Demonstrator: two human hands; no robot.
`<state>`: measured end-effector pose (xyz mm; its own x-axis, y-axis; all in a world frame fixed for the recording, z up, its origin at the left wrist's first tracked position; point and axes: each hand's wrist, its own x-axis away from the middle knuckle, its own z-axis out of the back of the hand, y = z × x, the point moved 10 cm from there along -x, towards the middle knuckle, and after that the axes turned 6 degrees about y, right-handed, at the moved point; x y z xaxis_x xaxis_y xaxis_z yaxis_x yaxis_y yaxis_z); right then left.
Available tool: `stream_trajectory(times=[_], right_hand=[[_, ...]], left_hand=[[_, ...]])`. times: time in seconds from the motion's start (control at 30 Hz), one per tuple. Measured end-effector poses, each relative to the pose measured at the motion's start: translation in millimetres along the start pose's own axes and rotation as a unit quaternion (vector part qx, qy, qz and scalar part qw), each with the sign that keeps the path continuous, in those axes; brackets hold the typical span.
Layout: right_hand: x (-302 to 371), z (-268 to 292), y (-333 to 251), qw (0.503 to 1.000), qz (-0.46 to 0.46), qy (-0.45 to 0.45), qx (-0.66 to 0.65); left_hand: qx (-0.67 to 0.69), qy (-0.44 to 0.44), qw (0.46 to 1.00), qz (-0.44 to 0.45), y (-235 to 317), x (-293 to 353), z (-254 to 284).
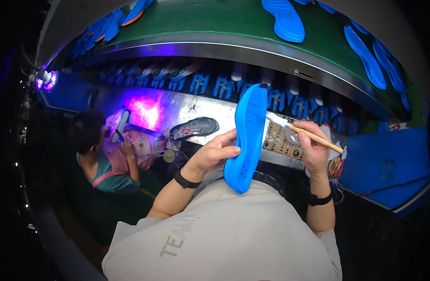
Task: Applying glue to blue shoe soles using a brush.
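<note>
A blue shoe sole stands nearly upright in front of me. My left hand grips its left edge, thumb across the near face and the other fingers hidden behind. In my right hand is a brush with a wooden handle, fingers closed round the handle. Its whitish bristles point left and reach the sole's right edge; whether they touch it I cannot tell. To the left of the blue sole, a black shoe sole lies on the metal bench.
Above the bench runs a green conveyor belt carrying several blue soles. Brown printed cardboard lies on the bench, with orange-handled scissors farther right. At left, a co-worker handles another sole near a purple lamp.
</note>
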<state>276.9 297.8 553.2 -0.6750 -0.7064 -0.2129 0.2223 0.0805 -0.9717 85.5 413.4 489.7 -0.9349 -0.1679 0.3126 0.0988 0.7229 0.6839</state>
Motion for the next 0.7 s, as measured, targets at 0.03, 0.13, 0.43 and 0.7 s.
stream_trajectory(times=[0.03, 0.13, 0.43, 0.7], right_hand=[[-4.4, -2.9, -4.4, 1.000, 0.014, 0.006, 0.008], [-9.8, -9.4, -12.4, 0.997, 0.047, 0.014, 0.058], [-1.7, -18.1, -15.2, 0.993, 0.059, -0.049, 0.086], [-12.3, -18.1, -24.1, 0.989, 0.100, -0.016, 0.104]], left_hand=[[-0.008, 0.001, 1.000, 0.000, 0.9, 0.2, -2.2], [-0.021, -0.002, 1.000, -0.004, 5.6, 2.1, -7.2], [-0.033, 0.004, 0.999, 0.007, 7.2, 5.2, 1.5], [-0.062, -0.001, 0.998, -0.005, 10.8, 8.3, 3.8]])
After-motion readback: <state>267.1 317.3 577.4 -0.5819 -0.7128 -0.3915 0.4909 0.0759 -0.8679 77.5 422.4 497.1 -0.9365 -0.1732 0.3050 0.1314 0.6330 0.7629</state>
